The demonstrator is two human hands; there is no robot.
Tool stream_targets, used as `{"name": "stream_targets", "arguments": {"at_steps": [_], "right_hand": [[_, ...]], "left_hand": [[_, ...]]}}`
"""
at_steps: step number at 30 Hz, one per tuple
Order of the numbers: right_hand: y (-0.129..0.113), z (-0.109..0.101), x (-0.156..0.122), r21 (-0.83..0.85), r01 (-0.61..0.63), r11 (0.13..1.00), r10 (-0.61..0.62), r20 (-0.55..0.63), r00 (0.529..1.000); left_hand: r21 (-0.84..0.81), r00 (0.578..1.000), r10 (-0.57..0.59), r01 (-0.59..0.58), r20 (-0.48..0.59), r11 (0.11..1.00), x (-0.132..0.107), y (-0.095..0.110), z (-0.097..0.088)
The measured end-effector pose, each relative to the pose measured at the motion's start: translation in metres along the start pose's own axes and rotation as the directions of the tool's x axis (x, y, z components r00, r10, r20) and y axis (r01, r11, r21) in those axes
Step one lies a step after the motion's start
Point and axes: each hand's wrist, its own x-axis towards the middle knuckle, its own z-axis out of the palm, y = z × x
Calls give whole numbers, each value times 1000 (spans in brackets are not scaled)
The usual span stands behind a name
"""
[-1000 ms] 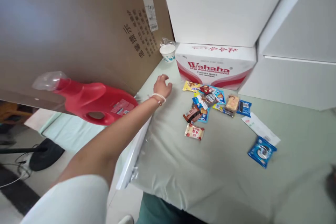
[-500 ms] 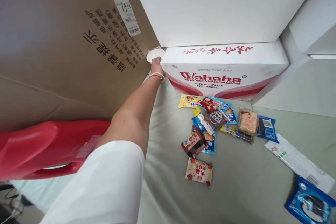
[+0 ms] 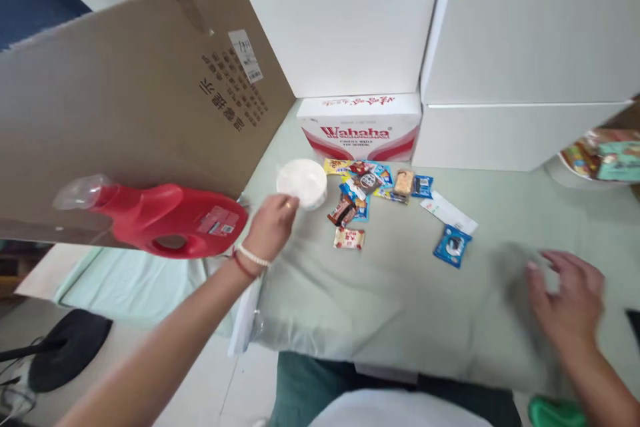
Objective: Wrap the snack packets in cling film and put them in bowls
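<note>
My left hand (image 3: 273,227) pinches the rim of a white round bowl (image 3: 301,180) over the left part of the table. Just right of the bowl lies a cluster of packaged snacks (image 3: 367,181) in blue, yellow, brown and red wrappers. A cream-coloured packet with red print (image 3: 349,238) sits nearer to me. My right hand (image 3: 570,297), slightly blurred, hovers over the table's right side with thumb and fingers apart, holding nothing. The nearest item to it is a blue snack packet (image 3: 453,245). A long white wrapper (image 3: 449,211) lies behind that packet.
A Wahaha water carton (image 3: 360,137) stands at the back beneath white boxes (image 3: 345,27). On the left are a tall cardboard panel (image 3: 150,120) and a red detergent bottle (image 3: 187,213). A tub of snacks (image 3: 580,170) stands at the far right.
My left hand has drawn the bowl out of the back corner, toward me. The view has pulled back, and my right hand has come into sight on the right.
</note>
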Motion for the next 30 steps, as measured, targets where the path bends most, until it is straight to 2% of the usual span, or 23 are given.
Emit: {"name": "stream_targets", "arguments": {"at_steps": [1,2,3,4,5,6,7,8,9,10,11,12,14,16,18,21,23,25,27,29,30], "right_hand": [[-20,1,-4,51,118,992,-120,35,992],[-44,3,-9,155,194,969,-209,92,974],[-71,5,-14,266,270,926,-325,191,926],[-98,7,-21,369,335,867,-454,310,835],[-123,11,-28,444,378,812,-564,432,704],[-146,15,-36,485,404,775,-630,545,553],[-164,18,-45,469,414,780,-620,664,417],[-178,22,-54,414,423,806,-558,770,310],[-187,25,-63,359,442,822,-488,844,223],[-192,28,-72,311,465,829,-425,891,162],[-194,30,-81,274,489,828,-378,917,127],[-194,32,-89,252,513,821,-355,928,112],[-191,35,-101,232,541,808,-348,930,122],[-186,37,-109,226,532,816,-351,925,146],[-180,39,-112,219,470,855,-343,919,195],[-166,35,-113,259,272,927,-341,882,324],[-152,27,-113,362,92,928,-366,835,411],[-136,17,-109,470,-120,875,-361,796,486],[-121,8,-100,535,-323,781,-287,766,575],[-109,6,-80,584,-444,679,-162,710,686],[-105,9,-66,612,-462,642,-88,658,748]], "left_hand": [[-25,997,77,-76,28,997,-33,24,3],[-41,977,211,-210,24,977,-65,49,8],[-51,945,328,-328,-5,943,-95,75,14],[-54,918,396,-397,-34,916,-123,99,21],[-61,903,425,-428,-55,902,-148,121,29],[-71,898,433,-438,-72,896,-169,141,37],[-88,891,446,-453,-91,887,-186,156,45],[-115,886,452,-461,-100,880,-199,168,52],[-150,890,443,-455,-107,878,-209,175,59],[-191,901,419,-434,-115,881,-215,179,66],[-226,917,378,-399,-129,889,-219,179,71],[-251,931,330,-360,-154,899,-221,176,77],[-263,940,253,-309,-227,914,-222,167,87],[-250,930,231,-305,-286,919,-222,157,94],[-272,930,219,-301,-296,914,-221,151,98],[-332,945,172,-263,-279,906,-218,149,100],[-346,947,173,-264,-272,900,-216,148,101],[-352,944,198,-286,-264,891,-215,146,102],[-377,943,230,-310,-242,873,-215,143,103],[-420,941,258,-329,-218,845,-214,140,104],[-440,941,267,-335,-210,833,-212,139,104]]}}
